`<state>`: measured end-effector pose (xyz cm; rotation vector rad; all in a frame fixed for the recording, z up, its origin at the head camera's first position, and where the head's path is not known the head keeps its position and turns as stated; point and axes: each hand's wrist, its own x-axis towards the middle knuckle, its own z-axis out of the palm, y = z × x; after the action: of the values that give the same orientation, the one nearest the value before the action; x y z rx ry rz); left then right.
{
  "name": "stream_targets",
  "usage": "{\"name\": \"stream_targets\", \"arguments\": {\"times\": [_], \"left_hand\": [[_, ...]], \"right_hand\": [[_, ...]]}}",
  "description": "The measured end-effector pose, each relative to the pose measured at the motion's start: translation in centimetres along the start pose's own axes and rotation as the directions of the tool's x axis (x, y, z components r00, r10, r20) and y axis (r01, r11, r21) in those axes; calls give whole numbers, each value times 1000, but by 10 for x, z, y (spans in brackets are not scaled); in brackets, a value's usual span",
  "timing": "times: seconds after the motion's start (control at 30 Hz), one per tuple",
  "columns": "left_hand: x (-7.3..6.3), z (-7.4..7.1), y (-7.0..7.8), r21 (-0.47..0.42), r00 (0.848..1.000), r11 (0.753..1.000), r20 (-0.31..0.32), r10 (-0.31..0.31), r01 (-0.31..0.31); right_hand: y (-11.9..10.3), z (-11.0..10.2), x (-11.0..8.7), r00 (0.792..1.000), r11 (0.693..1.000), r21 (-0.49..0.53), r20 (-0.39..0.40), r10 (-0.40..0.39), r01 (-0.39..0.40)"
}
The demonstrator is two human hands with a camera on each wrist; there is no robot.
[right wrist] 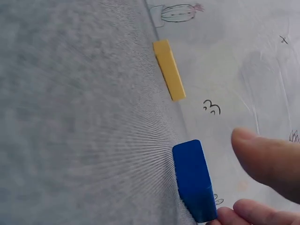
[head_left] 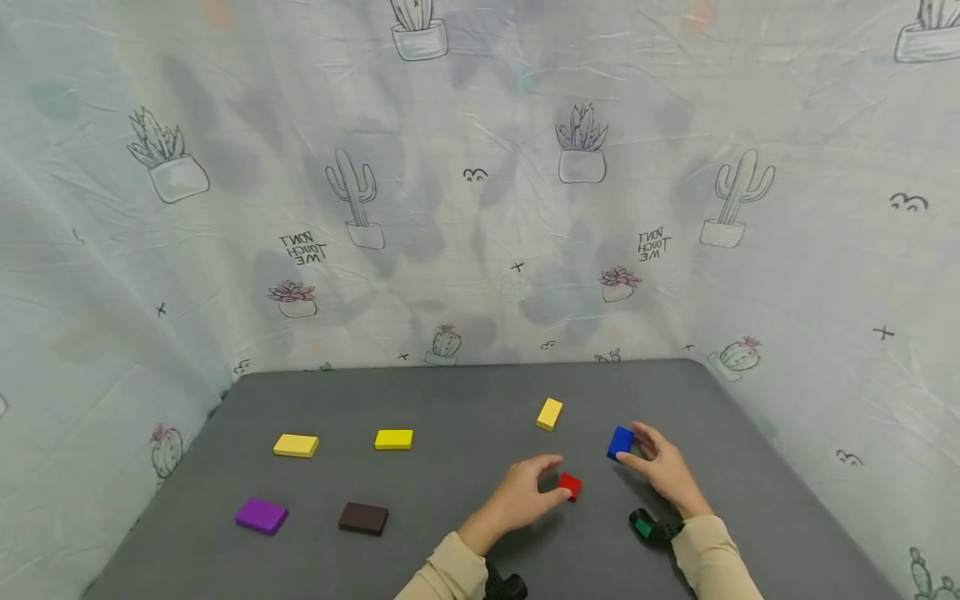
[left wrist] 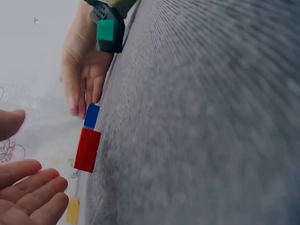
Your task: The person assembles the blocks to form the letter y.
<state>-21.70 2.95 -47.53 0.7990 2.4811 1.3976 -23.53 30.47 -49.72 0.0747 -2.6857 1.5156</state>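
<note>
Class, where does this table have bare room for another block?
Bare: between the bright yellow block and the farthest yellow block, and between the dark brown block and the left hand. Crowded: where that hand, red block, blue block and right hand cluster.

A grey desk (head_left: pixel 438 487) with rounded far corners carries seven small blocks. At left, a pale yellow block (head_left: pixel 296 447) and a bright yellow block (head_left: pixel 393 440) lie behind a purple block (head_left: pixel 262 517) and a dark brown block (head_left: pixel 363 518). At right are a golden block (head_left: pixel 550 414), a red block (head_left: pixel 571 487) and a blue block (head_left: pixel 620 443), well apart from those four.
</note>
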Motion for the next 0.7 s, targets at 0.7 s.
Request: {"name": "stream_targets", "arguments": {"times": [0.7], "left_hand": [[15,20,-10,145,998,989,-46,46,-39]], "right_hand": [[8,-6,18,987,999,-26,162,-20,24]]}}
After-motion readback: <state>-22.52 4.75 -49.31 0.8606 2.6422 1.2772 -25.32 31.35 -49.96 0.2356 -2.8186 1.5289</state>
